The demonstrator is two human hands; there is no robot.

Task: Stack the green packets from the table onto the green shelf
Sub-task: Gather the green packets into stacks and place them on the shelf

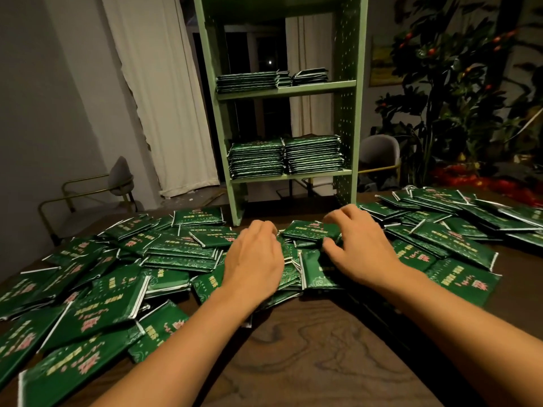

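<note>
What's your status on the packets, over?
Both hands down on the loose pile: left hand resting on it, right hand pinching a packet. Green shelf part-filled on two levels. Nothing blocking the shelf front.

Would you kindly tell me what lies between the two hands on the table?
In the head view, loose green packets fill the gap between the left hand and right hand.

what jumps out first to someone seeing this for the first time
A sea of loose green packets covers the dark wooden table, with the left hand and right hand reaching into the middle of the pile. Behind them stands a green shelf holding neat packet stacks on two levels.
</note>
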